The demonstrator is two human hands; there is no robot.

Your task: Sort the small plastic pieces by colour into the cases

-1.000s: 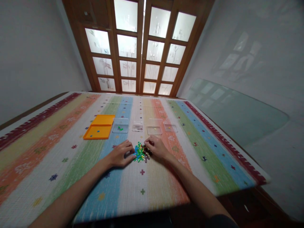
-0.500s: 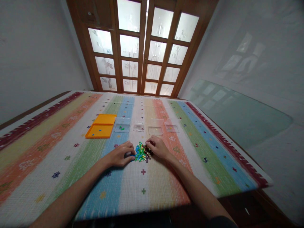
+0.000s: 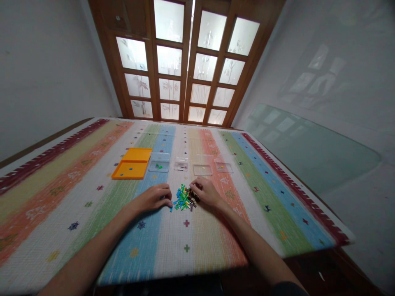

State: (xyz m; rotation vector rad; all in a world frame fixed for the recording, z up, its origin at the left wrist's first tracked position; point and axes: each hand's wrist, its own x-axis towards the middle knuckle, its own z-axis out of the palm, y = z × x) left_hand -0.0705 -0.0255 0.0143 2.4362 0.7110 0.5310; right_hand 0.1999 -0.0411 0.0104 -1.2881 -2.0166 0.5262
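Note:
My left hand [image 3: 155,198] is at the left of a small pile of toy building bricks [image 3: 183,197]. Its fingers are curled, and a blue toy brick [image 3: 170,209] shows at the fingertips, just apart from the pile. At the pile's right edge rests my right hand [image 3: 206,191], fingers bent and pressed together by some dark brown bricks [image 3: 193,202]. What those fingers hold, if anything, is hidden. Green, blue and yellow pieces make up much of the heap.
Behind the pile stand an open orange case [image 3: 129,169] with blue pieces and several clear boxes: one with green pieces [image 3: 159,166], one with dark pieces [image 3: 181,166], two with yellowish pieces [image 3: 202,169]. A striped cloth [image 3: 175,246] covers the table.
My left hand has drawn back a little to the left from the pile, with a blue toy brick at its fingertips. The right hand has stayed almost in place.

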